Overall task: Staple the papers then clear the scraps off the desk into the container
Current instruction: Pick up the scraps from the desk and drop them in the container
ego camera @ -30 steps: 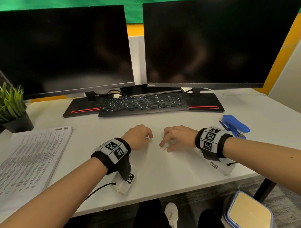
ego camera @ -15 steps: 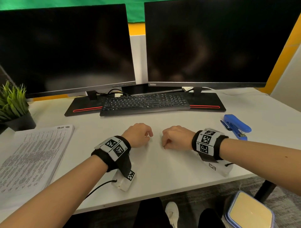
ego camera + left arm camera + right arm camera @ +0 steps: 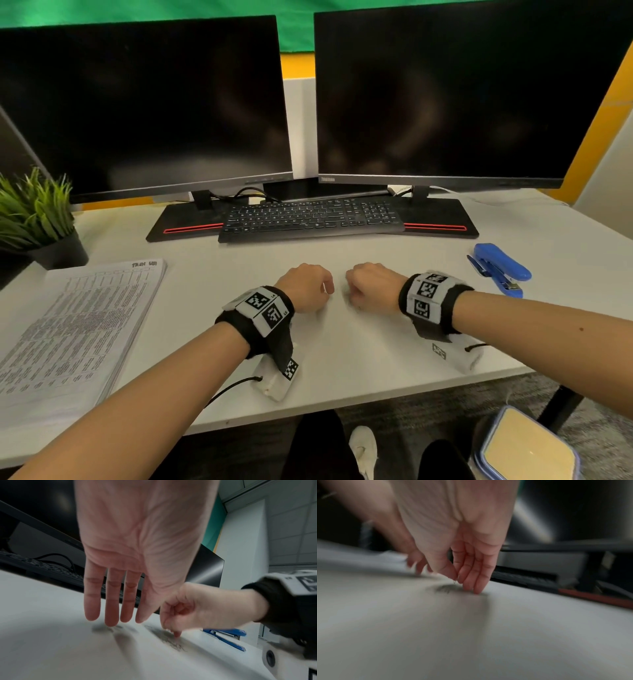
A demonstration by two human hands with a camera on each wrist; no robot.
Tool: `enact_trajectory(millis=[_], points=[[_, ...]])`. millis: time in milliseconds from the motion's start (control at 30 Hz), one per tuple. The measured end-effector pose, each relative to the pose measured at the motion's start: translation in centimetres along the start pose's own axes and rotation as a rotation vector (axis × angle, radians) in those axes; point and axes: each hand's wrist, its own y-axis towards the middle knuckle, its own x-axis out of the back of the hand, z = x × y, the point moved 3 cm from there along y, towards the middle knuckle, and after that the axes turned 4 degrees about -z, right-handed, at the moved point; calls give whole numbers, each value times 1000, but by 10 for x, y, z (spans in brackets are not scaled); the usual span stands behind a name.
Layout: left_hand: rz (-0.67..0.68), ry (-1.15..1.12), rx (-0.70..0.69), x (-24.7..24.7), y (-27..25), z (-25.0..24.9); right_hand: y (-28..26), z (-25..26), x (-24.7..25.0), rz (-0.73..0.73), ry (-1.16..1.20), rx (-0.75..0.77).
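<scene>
The papers (image 3: 73, 329) lie stacked at the table's (image 3: 342, 359) left, so scrap-clearing seems under way. The left hand (image 3: 137, 555) hangs with straight fingers while the right hand (image 3: 453, 555) pinches something tiny, perhaps a staple, over blurred scraps (image 3: 171, 641). Next, carry it to the container (image 3: 524, 448) on the floor.

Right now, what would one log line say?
left hand: fingers straight, over desk | right hand: pinching small scrap | stapler: idle, right

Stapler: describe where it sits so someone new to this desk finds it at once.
Start at the right-hand monitor and come down past its black base to the white desk. The stapler lies there alone, right of the right hand. It is the only bright blue thing on the desk.
</scene>
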Motion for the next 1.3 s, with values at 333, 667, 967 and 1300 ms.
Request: enact_trajectory(millis=[333, 667, 967, 1300], points=[[119, 141, -43, -21, 21, -28, -14, -66, 12, -145, 1006, -394], [-49, 43, -191, -21, 18, -48, -36, -75, 11, -193, 1193, -429], [-107, -3, -182, -23, 20, -50, -51, -73, 8, -224, 1243, -448], [26, -14, -230, -11, 24, -44, -56, -72, 8, -238, 1291, -460]])
